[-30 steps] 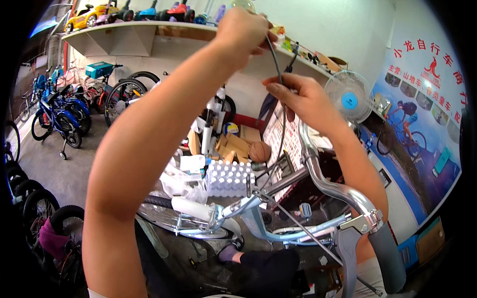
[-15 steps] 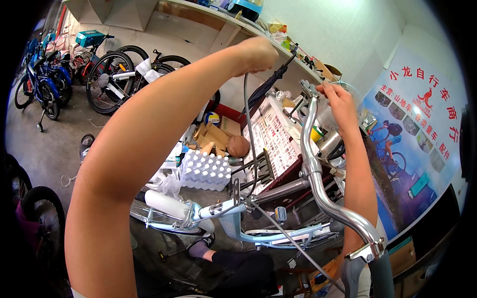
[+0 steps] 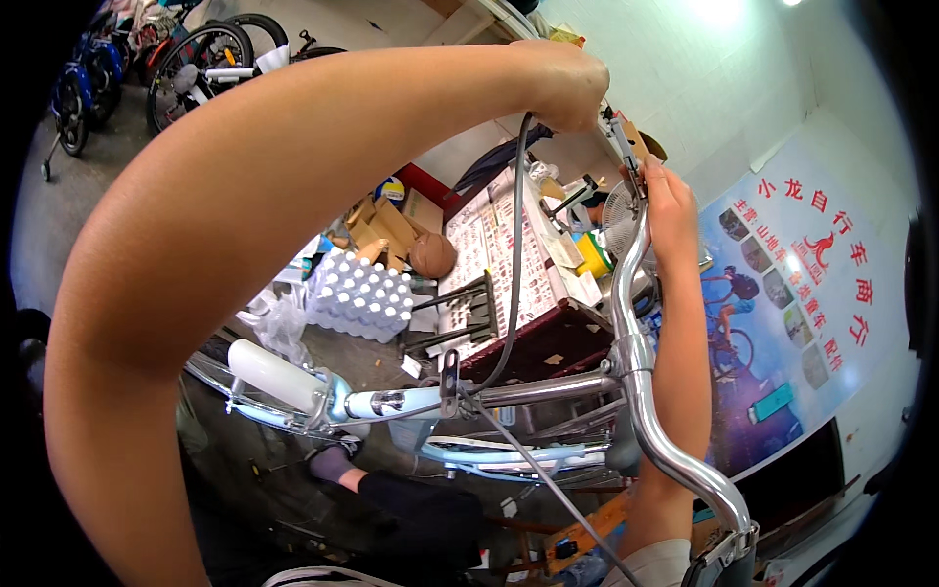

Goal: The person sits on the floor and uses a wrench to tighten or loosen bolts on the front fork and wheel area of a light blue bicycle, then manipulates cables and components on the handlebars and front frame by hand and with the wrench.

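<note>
A light-blue bicycle lies below me with its curved chrome handlebar on the right. My left hand is closed around the upper end of a grey brake cable, right beside the brake lever at the handlebar's far end. The fingertips and the cable's tip are hidden behind the fist. My right hand grips the lever's base, with thumb and fingers pressed to it. From the stem, the cable loops up to my left fist. A second cable runs toward the near grip.
A pack of white-capped bottles, a brown ball and cardboard sit beyond the bicycle. A display table stands behind the handlebar. A poster covers the right wall. More bicycles stand far left.
My left hand has moved right with the cable's end, up to the brake lever. The lever has turned more upright in my right hand. The whole view has shifted.
</note>
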Available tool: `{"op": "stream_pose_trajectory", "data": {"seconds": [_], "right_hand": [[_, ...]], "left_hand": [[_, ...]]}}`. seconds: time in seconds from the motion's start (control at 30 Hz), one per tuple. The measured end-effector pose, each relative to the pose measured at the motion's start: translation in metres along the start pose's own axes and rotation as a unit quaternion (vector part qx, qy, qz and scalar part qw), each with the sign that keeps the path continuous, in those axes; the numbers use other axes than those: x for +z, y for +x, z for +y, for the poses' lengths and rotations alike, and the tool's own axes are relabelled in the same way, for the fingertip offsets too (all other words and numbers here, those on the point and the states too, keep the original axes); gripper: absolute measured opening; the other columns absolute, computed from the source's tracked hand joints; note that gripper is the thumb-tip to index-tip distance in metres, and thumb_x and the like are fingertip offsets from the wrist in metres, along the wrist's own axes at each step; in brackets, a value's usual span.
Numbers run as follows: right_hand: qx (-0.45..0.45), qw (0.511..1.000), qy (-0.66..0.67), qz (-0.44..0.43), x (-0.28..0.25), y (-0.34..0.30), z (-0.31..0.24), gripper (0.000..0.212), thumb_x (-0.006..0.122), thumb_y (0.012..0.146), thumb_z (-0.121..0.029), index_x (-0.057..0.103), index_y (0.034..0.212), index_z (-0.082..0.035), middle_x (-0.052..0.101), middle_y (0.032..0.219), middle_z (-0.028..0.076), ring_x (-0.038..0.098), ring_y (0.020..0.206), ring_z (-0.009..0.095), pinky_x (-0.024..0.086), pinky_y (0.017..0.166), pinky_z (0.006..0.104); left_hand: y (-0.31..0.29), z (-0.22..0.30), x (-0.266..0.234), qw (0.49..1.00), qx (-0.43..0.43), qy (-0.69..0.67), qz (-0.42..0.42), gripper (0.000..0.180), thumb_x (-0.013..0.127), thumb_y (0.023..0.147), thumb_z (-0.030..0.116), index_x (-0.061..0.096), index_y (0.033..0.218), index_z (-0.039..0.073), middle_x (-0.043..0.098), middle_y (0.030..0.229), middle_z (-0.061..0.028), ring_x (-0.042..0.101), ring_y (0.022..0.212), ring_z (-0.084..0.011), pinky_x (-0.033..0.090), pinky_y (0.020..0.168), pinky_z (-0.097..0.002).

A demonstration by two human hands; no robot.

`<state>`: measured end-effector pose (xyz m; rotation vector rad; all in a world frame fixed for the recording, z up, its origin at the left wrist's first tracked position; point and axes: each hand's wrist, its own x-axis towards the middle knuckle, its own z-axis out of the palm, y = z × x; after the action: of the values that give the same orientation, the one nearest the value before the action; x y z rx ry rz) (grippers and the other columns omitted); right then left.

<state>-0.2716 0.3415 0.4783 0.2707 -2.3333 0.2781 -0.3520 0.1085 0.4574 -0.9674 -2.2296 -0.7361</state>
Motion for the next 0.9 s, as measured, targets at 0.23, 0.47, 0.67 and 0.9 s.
{"op": "stream_pose_trajectory", "data": {"seconds": [0.23,0.47,0.67,0.9], "right_hand": [[0.035,0.996,0.069,0.043,0.006,-0.021,-0.04,0.032,0.046,0.103,-0.022,0.066,0.116,-0.002,0.072,0.098,0.015,0.071,0.089,0.024,0.052,0.081,0.037],[-0.048,0.997,0.017,0.054,0.003,-0.015,-0.023,0.031,0.045,0.102,-0.017,0.066,0.119,-0.002,0.071,0.095,0.016,0.071,0.081,0.018,0.053,0.07,0.0297],[-0.022,0.999,0.028,0.017,0.001,-0.017,-0.031,0.035,0.043,0.097,-0.012,0.069,0.117,-0.001,0.072,0.088,0.014,0.072,0.073,0.019,0.053,0.067,0.0286],[-0.107,0.99,-0.087,0.012,-0.006,-0.017,-0.039,0.035,0.046,0.09,-0.007,0.068,0.116,-0.001,0.072,0.086,0.015,0.074,0.076,0.023,0.056,0.071,0.0354]], "left_hand": [[0.002,0.005,0.008,0.999,0.015,-0.016,-0.043,0.025,0.068,0.087,0.029,0.078,0.101,0.012,0.075,0.098,-0.0126,0.07,0.094,-0.0309,0.054,0.081,-0.0424],[0.014,0.014,0.016,0.998,0.047,-0.033,-0.041,0.023,0.069,0.084,0.029,0.079,0.094,0.011,0.074,0.088,-0.0116,0.071,0.084,-0.0297,0.054,0.076,-0.0404],[0.017,0.015,0.02,0.99,0.089,-0.088,-0.061,0.019,0.062,0.085,0.016,0.08,0.087,0.012,0.076,0.081,-0.0035,0.071,0.074,-0.0192,0.054,0.064,-0.0347],[0.026,0.012,0.021,0.961,0.021,-0.222,-0.162,0.022,0.055,0.089,0.015,0.077,0.086,0.011,0.073,0.074,-0.0013,0.059,0.061,-0.0156,0.047,0.056,-0.0351]]}}
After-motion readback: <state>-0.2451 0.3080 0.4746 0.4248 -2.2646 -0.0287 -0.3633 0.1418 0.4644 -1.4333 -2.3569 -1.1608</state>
